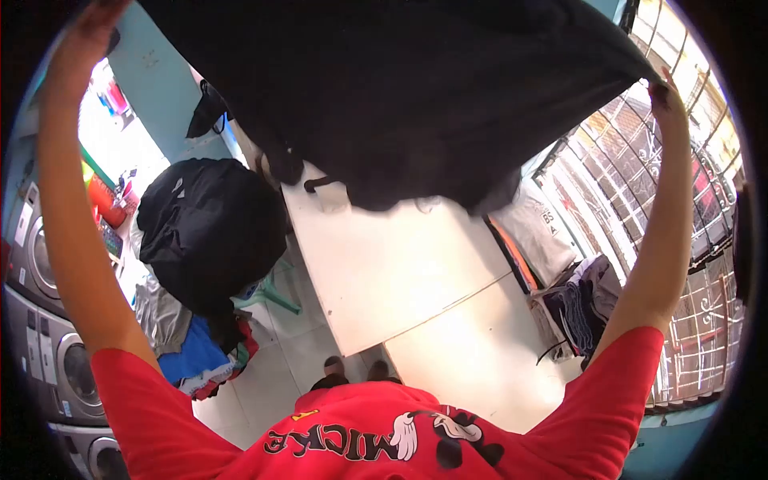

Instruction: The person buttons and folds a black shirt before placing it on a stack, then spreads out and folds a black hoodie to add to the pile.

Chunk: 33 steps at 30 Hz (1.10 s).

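A wide black cloth (pixel 400 96) is stretched in the air between my two raised arms, its lower edge hanging over the white table. My right hand (pixel 662 94) is closed on the cloth's right corner. At the upper left, my left hand (pixel 98 22) is at the opposite corner of the cloth, with its fingers partly cut off by the view's edge; it appears closed on the fabric. Whether the cloth is a garment or a sheet cannot be made out.
The white table (pixel 384 264) stands ahead. Folded clothes (pixel 588 296) are stacked at its right, beside a barred window (pixel 632 160). Left are a black-covered heap (pixel 212 232), a green stool (pixel 276 296), loose clothes (pixel 192 352) and front-loading washing machines (pixel 68 368).
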{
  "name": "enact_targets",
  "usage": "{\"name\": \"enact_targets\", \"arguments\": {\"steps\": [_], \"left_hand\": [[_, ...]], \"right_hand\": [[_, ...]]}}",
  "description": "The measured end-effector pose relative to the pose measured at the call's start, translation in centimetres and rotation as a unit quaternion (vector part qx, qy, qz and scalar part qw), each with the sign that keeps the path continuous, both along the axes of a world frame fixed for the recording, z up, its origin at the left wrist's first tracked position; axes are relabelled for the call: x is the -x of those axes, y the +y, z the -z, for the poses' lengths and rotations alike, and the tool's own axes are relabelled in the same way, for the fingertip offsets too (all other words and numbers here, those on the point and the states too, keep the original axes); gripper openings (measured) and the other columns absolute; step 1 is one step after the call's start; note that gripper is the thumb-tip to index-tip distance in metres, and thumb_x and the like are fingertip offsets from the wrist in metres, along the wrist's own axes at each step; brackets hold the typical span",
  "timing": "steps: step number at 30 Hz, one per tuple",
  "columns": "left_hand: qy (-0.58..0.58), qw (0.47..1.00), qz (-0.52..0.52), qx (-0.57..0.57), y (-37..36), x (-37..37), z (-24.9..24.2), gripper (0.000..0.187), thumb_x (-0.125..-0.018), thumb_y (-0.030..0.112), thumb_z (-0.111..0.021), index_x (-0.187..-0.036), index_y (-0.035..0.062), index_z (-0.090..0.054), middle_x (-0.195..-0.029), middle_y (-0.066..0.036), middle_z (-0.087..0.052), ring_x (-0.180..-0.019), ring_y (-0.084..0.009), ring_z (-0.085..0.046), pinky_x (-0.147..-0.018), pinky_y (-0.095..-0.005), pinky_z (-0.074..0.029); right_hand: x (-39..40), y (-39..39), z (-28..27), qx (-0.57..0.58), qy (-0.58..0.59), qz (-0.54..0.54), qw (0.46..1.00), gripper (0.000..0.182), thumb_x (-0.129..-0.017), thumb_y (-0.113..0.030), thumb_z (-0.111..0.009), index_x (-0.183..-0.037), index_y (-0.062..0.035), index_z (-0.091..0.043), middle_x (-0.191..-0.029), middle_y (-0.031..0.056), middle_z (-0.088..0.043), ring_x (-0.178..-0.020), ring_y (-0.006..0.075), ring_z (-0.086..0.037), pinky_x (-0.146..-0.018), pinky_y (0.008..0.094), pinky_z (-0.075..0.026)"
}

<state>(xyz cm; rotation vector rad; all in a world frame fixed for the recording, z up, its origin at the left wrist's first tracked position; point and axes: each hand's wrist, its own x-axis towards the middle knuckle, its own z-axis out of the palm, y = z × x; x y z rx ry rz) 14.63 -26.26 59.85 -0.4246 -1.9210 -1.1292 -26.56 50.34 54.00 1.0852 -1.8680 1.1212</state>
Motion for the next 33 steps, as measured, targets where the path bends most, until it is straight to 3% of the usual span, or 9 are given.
{"name": "enact_targets", "arguments": {"steps": [2, 7, 9, 11, 14, 17, 19, 25, 33], "left_hand": [[0.176, 0.907, -0.197, 0.328, 7.6, -3.9, 1.5, 0.056, -0.078, 0.029, -0.059, -0.117, -0.0072, -0.04, -0.103, -0.018, -0.052, -0.093, -0.0276, -0.056, -0.069, -0.0357, -0.052], [0.148, 0.864, -0.365, 0.314, 15.5, -15.8, 12.2, 0.038, -0.075, 0.02, -0.06, -0.102, -0.0056, -0.053, -0.095, -0.016, -0.058, -0.084, -0.0231, -0.057, -0.074, -0.0305, -0.047], [0.148, 0.831, -0.226, 0.486, 21.0, -18.1, 17.4, 0.015, -0.066, 0.011, -0.063, -0.078, 0.0045, -0.056, -0.097, -0.012, -0.057, -0.075, -0.0175, -0.054, -0.077, -0.0312, -0.041], [0.002, 0.98, 0.001, 0.198, 27.4, -17.2, 21.5, 0.022, -0.052, 0.011, -0.07, -0.065, 0.0108, -0.052, -0.086, -0.008, -0.058, -0.062, -0.0172, -0.054, -0.062, -0.0294, -0.044], [-0.102, 0.858, 0.375, 0.337, 31.8, -16.3, 26.2, 0.015, -0.067, 0.012, -0.061, -0.079, 0.005, -0.056, -0.093, -0.008, -0.058, -0.084, -0.0175, -0.059, -0.066, -0.0257, -0.048], [-0.266, 0.771, 0.536, 0.217, 38.5, -15.9, 34.7, 0.019, -0.082, 0.017, -0.048, -0.096, 0.0031, -0.052, -0.102, -0.011, -0.054, -0.09, -0.0263, -0.054, -0.077, -0.0346, -0.043], [-0.471, 0.633, 0.597, 0.146, 40.5, -15.6, 38.1, 0.024, -0.084, 0.019, -0.045, -0.102, 0.004, -0.051, -0.102, -0.01, -0.054, -0.092, -0.0261, -0.053, -0.078, -0.0345, -0.042], [-0.493, 0.669, 0.545, 0.112, 37.6, -14.8, 42.6, 0.028, -0.084, 0.018, -0.047, -0.106, 0.002, -0.051, -0.105, -0.012, -0.054, -0.098, -0.0252, -0.052, -0.084, -0.0333, -0.04], [-0.418, 0.87, 0.228, 0.129, 30.2, -8.5, 51.9, 0.032, -0.076, 0.011, -0.054, -0.107, 0.003, -0.05, -0.107, -0.013, -0.049, -0.104, -0.0273, -0.046, -0.087, -0.035, -0.038]], "right_hand": [[-2.8, 1.8, 1.4, -0.183, 0.133, 0.148, 0.963, 0.028, -0.088, -0.02, -0.041, -0.102, -0.0014, -0.057, -0.068, 0.009, -0.059, -0.073, 0.0172, -0.057, -0.089, 0.0339, -0.04], [-17.6, -0.7, 9.0, 0.068, -0.433, 0.117, 0.891, 0.033, -0.071, -0.001, -0.045, -0.103, -0.0065, -0.053, -0.086, 0.0046, -0.055, -0.069, 0.0108, -0.054, -0.062, 0.0198, -0.045], [-18.2, 2.1, 14.6, -0.011, -0.392, 0.114, 0.913, 0.025, -0.066, -0.002, -0.045, -0.089, -0.0063, -0.054, -0.081, 0.002, -0.052, -0.068, 0.0106, -0.05, -0.059, 0.0217, -0.041], [-22.2, 1.8, 18.8, -0.107, -0.423, 0.29, 0.852, 0.022, -0.066, -0.002, -0.042, -0.079, -0.0074, -0.058, -0.066, 0.0017, -0.053, -0.062, 0.0134, -0.05, -0.059, 0.0255, -0.04], [-25.0, 5.5, 29.5, -0.266, -0.242, 0.412, 0.837, 0.02, -0.07, -0.006, -0.038, -0.069, -0.0046, -0.058, -0.07, 0.0161, -0.059, -0.07, 0.0279, -0.058, -0.063, 0.0347, -0.042], [-32.3, 1.9, 36.0, -0.471, -0.141, 0.648, 0.582, 0.014, -0.076, -0.019, -0.048, -0.082, -0.0123, -0.059, -0.092, 0.0042, -0.054, -0.088, 0.0262, -0.052, -0.068, 0.0421, -0.045], [-35.6, -0.9, 39.9, -0.387, -0.128, 0.622, 0.669, 0.017, -0.074, -0.015, -0.048, -0.085, -0.0128, -0.06, -0.095, 0.0033, -0.054, -0.092, 0.0254, -0.05, -0.071, 0.0405, -0.044], [-43.9, -8.9, 51.2, -0.212, -0.254, 0.537, 0.776, 0.031, -0.076, -0.024, -0.058, -0.104, -0.0112, -0.053, -0.12, 0.012, -0.044, -0.113, 0.0293, -0.039, -0.088, 0.0409, -0.036], [-46.4, -9.0, 55.9, -0.113, -0.326, 0.538, 0.769, 0.029, -0.078, -0.012, -0.053, -0.103, 0.0005, -0.056, -0.12, 0.0219, -0.043, -0.109, 0.0351, -0.042, -0.093, 0.0404, -0.032]]}}
